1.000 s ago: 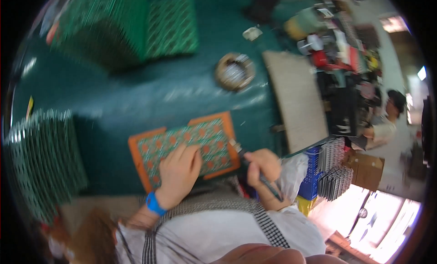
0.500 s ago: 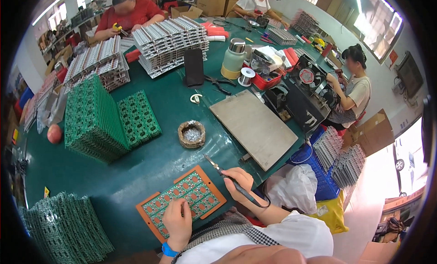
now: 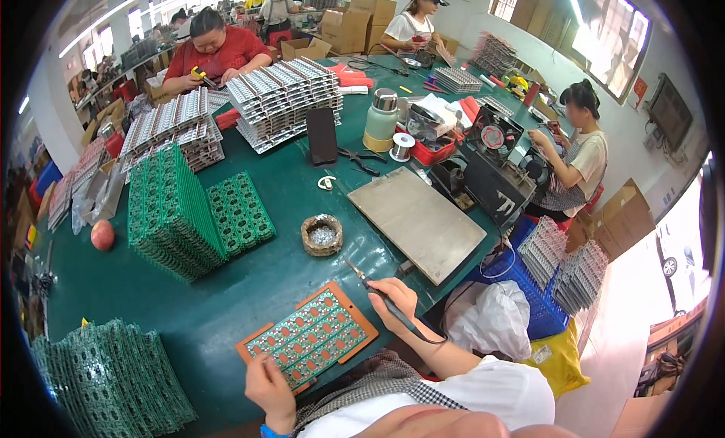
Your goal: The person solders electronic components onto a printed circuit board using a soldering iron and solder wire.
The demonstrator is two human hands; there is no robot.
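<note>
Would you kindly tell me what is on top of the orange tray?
A green circuit board lies on the tray. The left hand hides part of the board's edge, and most of the tray's surface under the board is covered.

A bright window [image 3: 606, 44] opens the white wall [image 3: 467, 9].

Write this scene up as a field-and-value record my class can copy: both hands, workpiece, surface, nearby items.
Left hand's grip: at the left end of the green rectangular circuit panel; whether it pinches is unclear
Right hand's grip: closed around the slim dark-handled soldering iron
Panel support: flat orange rectangular tray
Surface: dark green tabletop
Beyond panel: round brown pot with silvery contents
Stock: tall green circuit-panel stack beyond; wavy-edged green stack near left
</note>
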